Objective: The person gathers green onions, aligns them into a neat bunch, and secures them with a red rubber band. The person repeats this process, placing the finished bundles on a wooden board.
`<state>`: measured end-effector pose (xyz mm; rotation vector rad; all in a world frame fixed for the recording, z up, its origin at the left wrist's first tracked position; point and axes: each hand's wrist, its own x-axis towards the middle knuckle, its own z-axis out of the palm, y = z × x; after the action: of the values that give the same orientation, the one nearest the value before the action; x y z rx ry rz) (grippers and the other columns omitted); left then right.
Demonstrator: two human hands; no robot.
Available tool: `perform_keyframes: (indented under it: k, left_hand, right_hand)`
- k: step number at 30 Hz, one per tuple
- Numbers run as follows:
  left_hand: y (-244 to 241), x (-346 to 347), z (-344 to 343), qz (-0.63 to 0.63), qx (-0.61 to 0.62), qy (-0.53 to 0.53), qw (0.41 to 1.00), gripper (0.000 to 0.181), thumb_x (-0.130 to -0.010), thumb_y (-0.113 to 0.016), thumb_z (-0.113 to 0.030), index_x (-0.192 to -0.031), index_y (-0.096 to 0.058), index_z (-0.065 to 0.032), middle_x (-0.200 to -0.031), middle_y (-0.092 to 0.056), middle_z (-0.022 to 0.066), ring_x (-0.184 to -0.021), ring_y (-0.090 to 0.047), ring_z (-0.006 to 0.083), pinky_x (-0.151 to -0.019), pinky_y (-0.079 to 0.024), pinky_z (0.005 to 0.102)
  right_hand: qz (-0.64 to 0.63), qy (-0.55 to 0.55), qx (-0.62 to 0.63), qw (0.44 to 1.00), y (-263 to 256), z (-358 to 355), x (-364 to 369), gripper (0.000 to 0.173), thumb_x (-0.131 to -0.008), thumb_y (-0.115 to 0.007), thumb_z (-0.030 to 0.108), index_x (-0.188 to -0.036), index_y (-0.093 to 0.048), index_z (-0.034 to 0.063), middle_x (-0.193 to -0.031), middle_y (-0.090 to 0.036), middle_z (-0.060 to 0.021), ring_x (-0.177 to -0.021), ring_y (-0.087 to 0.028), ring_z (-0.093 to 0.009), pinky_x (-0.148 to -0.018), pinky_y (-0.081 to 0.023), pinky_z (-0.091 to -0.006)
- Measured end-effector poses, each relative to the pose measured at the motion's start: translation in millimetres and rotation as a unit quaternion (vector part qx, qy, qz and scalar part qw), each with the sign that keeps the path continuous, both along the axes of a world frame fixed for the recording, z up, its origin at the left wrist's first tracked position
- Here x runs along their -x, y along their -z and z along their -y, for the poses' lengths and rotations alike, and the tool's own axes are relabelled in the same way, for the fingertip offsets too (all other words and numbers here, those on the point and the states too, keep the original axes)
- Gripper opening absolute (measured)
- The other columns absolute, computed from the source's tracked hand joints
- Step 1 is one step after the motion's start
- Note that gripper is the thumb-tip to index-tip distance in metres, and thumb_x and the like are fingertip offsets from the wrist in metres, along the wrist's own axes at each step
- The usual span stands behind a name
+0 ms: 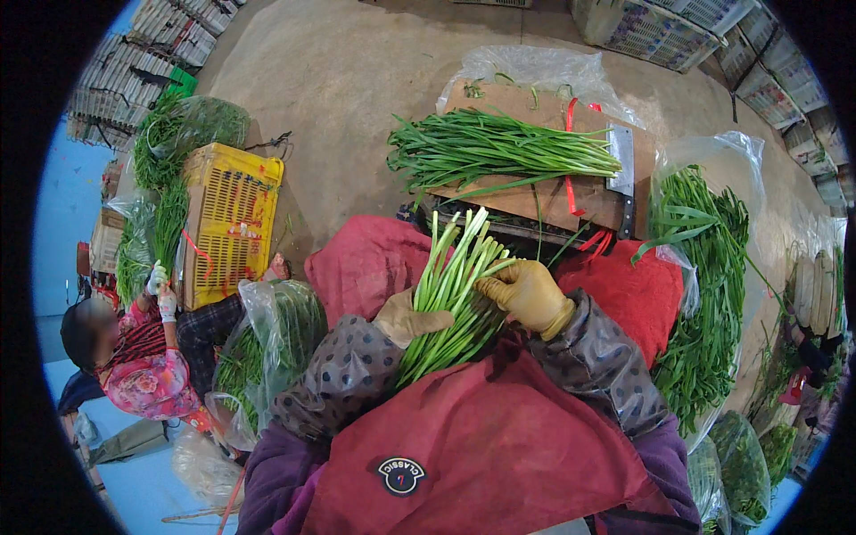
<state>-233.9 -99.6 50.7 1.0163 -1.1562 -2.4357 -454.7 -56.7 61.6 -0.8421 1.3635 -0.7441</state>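
Note:
A bunch of garlic chives (461,274) rests in my lap, pale stem ends pointing away from me. My left hand (411,317), in a tan glove, is wrapped around it with the thumb across the stems. At the bunch's right side, my right hand (528,297), in a yellow-brown glove, pinches a few stems between thumb and fingers. Beyond my knees, a larger pile of chives (501,147) lies across a brown board (461,100). A cleaver (620,160) lies flat at the pile's cut ends, its black handle towards me.
Red ties (570,194) hang over the board. An open plastic bag of greens (709,267) stands at my right, another bag (267,334) at my left. A co-worker (147,374) handles greens beside a yellow crate (234,227). Stacked crates (655,30) line the far right.

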Motion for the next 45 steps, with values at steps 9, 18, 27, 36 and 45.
perform_keyframes:
  k: [9,18,27,36,45]
  left_hand:
    - [19,-4,0,0.043,-0.002,-0.007,0.999,0.057,-0.073,-0.077,-0.018,-0.121,-0.052,-0.0016,-0.111,-0.061,0.0041,-0.099,-0.057,0.0139,-0.088,-0.045,0.0289]
    - [44,-13,-2,0.021,0.031,-0.004,0.999,0.049,-0.076,-0.074,-0.012,-0.119,-0.053,-0.0011,-0.108,-0.062,0.006,-0.097,-0.059,0.0143,-0.084,-0.048,0.0292]
    - [13,-4,2,0.029,0.028,0.003,0.999,0.045,-0.079,-0.071,-0.019,-0.118,-0.055,-0.0035,-0.109,-0.062,0.0054,-0.097,-0.058,0.0164,-0.085,-0.048,0.0316]
    - [26,-9,0,0.026,-0.021,-0.002,0.999,0.05,-0.077,-0.073,-0.015,-0.121,-0.053,-0.0046,-0.109,-0.061,0.0034,-0.097,-0.058,0.016,-0.084,-0.047,0.0293]
    - [41,-16,4,0.035,0.059,0.009,0.998,0.047,-0.084,-0.065,-0.027,-0.122,-0.052,-0.0038,-0.111,-0.059,0.0026,-0.099,-0.056,0.0157,-0.085,-0.046,0.0312]
  right_hand:
    - [0.134,0.007,-0.046,0.99,14,4,16,0.023,-0.082,-0.067,0.02,-0.069,-0.065,0.0015,-0.055,-0.055,-0.0007,-0.043,-0.04,-0.004,-0.039,-0.031,-0.0229]
    - [0.267,0.138,0.056,0.952,8,-3,37,0.02,-0.083,-0.056,0.017,-0.073,-0.06,0.0002,-0.064,-0.056,-0.0042,-0.048,-0.042,-0.01,-0.045,-0.032,-0.0244]
    - [-0.057,0.028,0.016,0.998,-41,-40,121,0.029,-0.085,-0.058,0.027,-0.088,-0.065,-0.001,-0.076,-0.065,-0.0095,-0.059,-0.059,-0.017,-0.054,-0.046,-0.0282]
    - [-0.248,-0.074,0.178,0.95,-10,-3,11,0.028,-0.083,-0.06,0.032,-0.082,-0.066,0.0041,-0.072,-0.062,-0.0166,-0.065,-0.062,-0.029,-0.057,-0.048,-0.0368]
    - [-0.118,0.242,0.183,0.946,-23,-14,47,0.013,-0.087,-0.061,0.015,-0.084,-0.064,0.0027,-0.069,-0.057,0.0013,-0.059,-0.048,-0.006,-0.053,-0.04,-0.0222]
